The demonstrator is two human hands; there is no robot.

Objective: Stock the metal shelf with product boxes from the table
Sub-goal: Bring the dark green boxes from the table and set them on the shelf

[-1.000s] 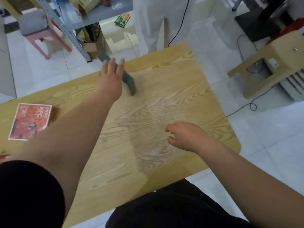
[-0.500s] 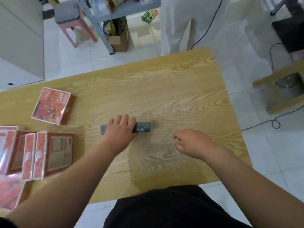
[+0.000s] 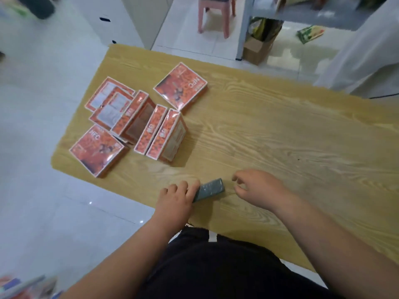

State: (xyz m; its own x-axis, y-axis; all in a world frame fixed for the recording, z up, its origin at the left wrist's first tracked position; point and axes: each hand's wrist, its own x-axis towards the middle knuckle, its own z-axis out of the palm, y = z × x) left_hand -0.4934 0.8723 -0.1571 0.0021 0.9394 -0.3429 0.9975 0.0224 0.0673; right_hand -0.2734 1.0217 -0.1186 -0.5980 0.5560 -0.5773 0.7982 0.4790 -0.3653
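Several orange product boxes lie and stand in a cluster (image 3: 164,134) on the left part of the wooden table (image 3: 280,130); one flat box (image 3: 181,86) sits apart behind them. The grey metal shelf (image 3: 306,15) is beyond the table's far edge, at the top right. My left hand (image 3: 176,198) is near the table's front edge, fingers curled over the left end of a flat dark grey bar (image 3: 211,189). My right hand (image 3: 255,187) hovers just right of the bar, fingers loosely curled, holding nothing.
A person in white clothes (image 3: 364,59) stands at the table's far right corner. A cardboard box (image 3: 257,49) sits under the shelf, a pink stool (image 3: 216,11) and white cabinet (image 3: 121,20) stand behind. A green packet (image 3: 309,34) lies on the tiled floor.
My left hand has pulled the grey bar from the far side of the table to the near edge. The view has swung left, bringing the box cluster into sight.
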